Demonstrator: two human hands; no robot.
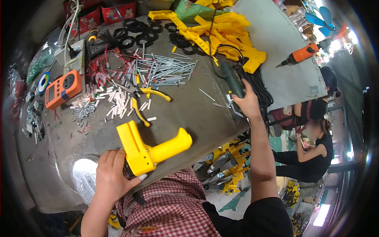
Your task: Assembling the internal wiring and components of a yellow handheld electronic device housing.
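Yellow pistol-shaped housing [136, 152] sits at my left hand [110, 173], near end pinched between fingers and thumb, handle pointing right of them. Reads as light, stiff plastic, maybe slick; I'd hold it by block or handle. Dark green power tool [232, 79] is at my right hand [248, 100]: thumb and index around its near end, can't tell if they grip. Likely heavier; take it round the barrel. Yellow-handled pliers [156, 92] lie ahead of left fingers, long screws [169, 69] farther out.

No words, numbers or signs can be read on anything in view.
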